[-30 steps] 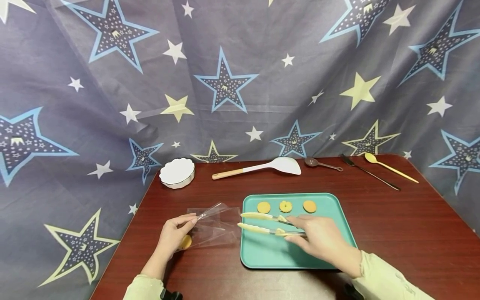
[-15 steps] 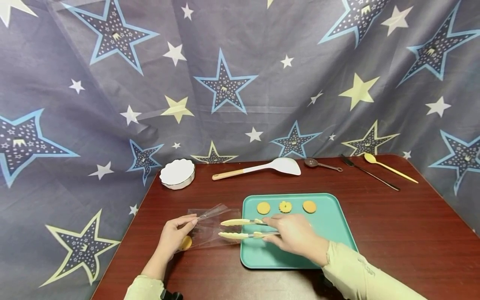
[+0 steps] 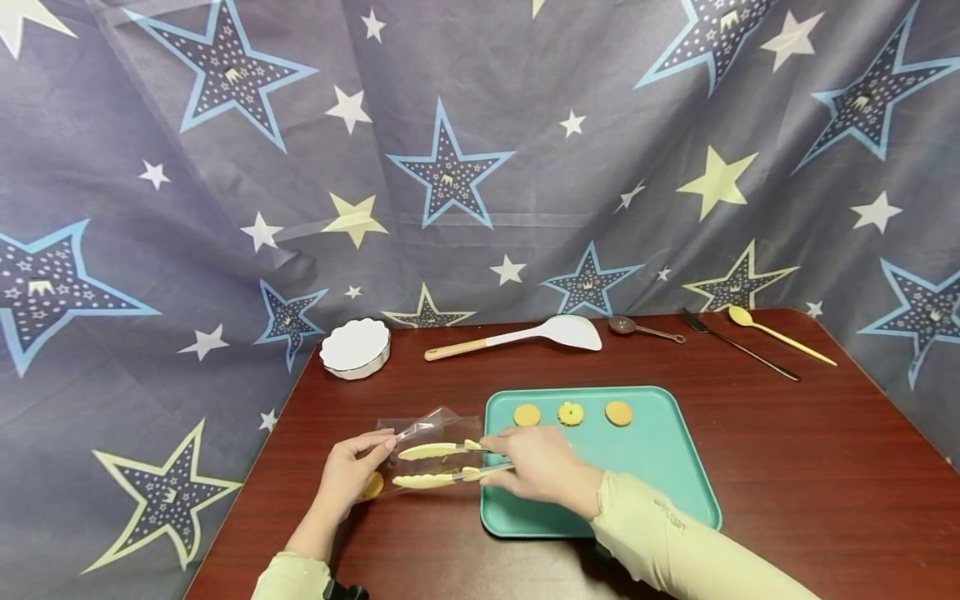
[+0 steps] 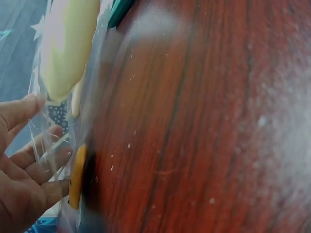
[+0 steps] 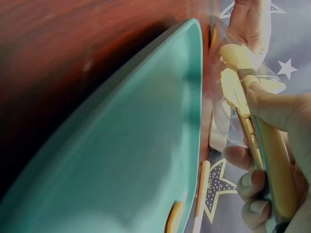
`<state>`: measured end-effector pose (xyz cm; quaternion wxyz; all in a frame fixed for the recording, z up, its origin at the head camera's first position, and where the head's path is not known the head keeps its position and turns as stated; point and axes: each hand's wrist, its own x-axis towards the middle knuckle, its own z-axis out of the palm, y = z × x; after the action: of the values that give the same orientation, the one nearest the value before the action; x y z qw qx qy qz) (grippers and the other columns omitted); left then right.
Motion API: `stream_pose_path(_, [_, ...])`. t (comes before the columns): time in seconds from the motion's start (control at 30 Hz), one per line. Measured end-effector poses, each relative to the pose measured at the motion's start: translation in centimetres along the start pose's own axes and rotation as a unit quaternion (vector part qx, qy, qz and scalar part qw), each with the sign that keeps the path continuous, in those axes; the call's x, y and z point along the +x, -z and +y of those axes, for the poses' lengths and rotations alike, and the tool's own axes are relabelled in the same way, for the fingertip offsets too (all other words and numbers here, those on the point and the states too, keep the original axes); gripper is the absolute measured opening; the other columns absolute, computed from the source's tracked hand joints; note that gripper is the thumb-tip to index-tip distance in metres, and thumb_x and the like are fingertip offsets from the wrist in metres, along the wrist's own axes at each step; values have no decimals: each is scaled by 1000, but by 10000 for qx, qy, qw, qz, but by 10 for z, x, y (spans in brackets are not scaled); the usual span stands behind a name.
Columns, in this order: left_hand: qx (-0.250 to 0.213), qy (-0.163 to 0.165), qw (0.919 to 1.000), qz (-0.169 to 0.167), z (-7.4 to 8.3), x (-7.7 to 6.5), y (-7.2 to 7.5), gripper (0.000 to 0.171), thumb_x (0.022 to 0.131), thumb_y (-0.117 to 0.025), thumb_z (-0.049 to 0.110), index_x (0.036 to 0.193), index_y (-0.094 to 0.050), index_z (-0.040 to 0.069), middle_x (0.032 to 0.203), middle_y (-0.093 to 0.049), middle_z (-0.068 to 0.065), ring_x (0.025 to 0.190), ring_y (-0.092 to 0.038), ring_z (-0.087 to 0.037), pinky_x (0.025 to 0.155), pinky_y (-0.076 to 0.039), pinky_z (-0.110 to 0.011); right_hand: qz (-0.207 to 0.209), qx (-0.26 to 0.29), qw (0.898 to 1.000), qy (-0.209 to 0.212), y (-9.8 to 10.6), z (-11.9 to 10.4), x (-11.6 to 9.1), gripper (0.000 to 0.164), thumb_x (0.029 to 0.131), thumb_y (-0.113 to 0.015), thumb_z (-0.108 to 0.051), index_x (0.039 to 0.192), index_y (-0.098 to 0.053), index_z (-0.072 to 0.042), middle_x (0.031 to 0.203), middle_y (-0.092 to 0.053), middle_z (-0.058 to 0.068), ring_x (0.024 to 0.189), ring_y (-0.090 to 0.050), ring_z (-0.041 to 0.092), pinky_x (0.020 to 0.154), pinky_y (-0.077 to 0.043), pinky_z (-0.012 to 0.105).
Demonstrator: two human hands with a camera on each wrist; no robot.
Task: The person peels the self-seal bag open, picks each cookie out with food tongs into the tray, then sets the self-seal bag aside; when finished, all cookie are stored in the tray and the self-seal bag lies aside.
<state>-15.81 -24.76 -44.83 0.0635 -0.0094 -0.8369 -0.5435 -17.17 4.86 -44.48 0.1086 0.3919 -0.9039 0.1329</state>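
Note:
My left hand (image 3: 347, 467) pinches the lifted upper edge of a clear plastic bag (image 3: 435, 423) on the table, left of the tray. Inside the bag, by my left fingers, a round cookie (image 3: 372, 486) lies flat; it shows edge-on in the left wrist view as an orange-brown disc (image 4: 77, 175). My right hand (image 3: 542, 467) grips yellow-tipped tongs (image 3: 425, 481) just above the tray's left edge. The tongs' spread tips reach left into the bag's opening, seen through the film in the left wrist view. Nothing shows between the tips.
On the teal tray (image 3: 660, 467) lie a plain cookie (image 3: 527, 415), a flower-shaped cookie (image 3: 571, 414) and another round cookie (image 3: 618, 413). Behind stand a white fluted dish (image 3: 355, 348), a white spatula (image 3: 570, 331), a brown spoon (image 3: 624, 325), a dark spreader (image 3: 738, 344) and a yellow spoon (image 3: 783, 335).
My right hand has carried the tongs leftward, from over the tray to the bag's mouth. The left hand has stayed in place, holding the bag's edge.

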Motion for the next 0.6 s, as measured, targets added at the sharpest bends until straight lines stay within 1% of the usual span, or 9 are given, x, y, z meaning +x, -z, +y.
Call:
stream_pose_path(0.1, [28, 22, 10000, 4, 1, -1, 0, 18, 88, -69, 2, 103, -72, -9, 115, -66, -26, 122, -54, -37, 96, -41, -16, -134, 84, 9999, 21, -2, -3, 7, 50, 86, -67, -54, 123, -69, -21, 101, -71, -5, 78, -66, 10, 50, -46, 26])
stream_pose_path(0.23, [26, 108, 9999, 0, 3, -2, -1, 18, 89, -69, 2, 102, -72, -10, 116, -65, -26, 123, -54, -37, 97, -41, -17, -257, 199, 9995, 14, -7, -6, 15, 52, 85, -68, -56, 124, -69, -21, 102, -72, -5, 79, -66, 10, 46, -43, 25])
stream_pose_path(0.33, [-27, 139, 9999, 14, 0, -1, -2, 18, 88, -69, 1, 102, -72, -10, 117, -65, -26, 123, -53, -37, 96, -41, -16, -374, 305, 9988, -58, -9, -8, 19, 53, 84, -68, -56, 124, -69, -21, 108, -71, -3, 86, -67, 12, 48, -45, 27])
stream_pose_path(0.43, [-106, 118, 9999, 63, -11, 2, -3, 16, 88, -70, 2, 100, -73, -9, 117, -65, -25, 123, -54, -35, 93, -41, -13, -499, 348, 9981, -120, -11, -10, 22, 54, 84, -68, -57, 124, -69, -21, 111, -71, -3, 92, -67, 13, 54, -49, 30])
stream_pose_path(0.6, [-70, 22, 9997, 217, -35, 7, -5, 14, 86, -74, 8, 96, -76, -2, 114, -69, -17, 121, -57, -29, 90, -40, -8, -700, 450, 9963, -200, -14, -14, 28, 56, 84, -67, -58, 126, -67, -21, 113, -70, -3, 96, -66, 13, 64, -53, 32])
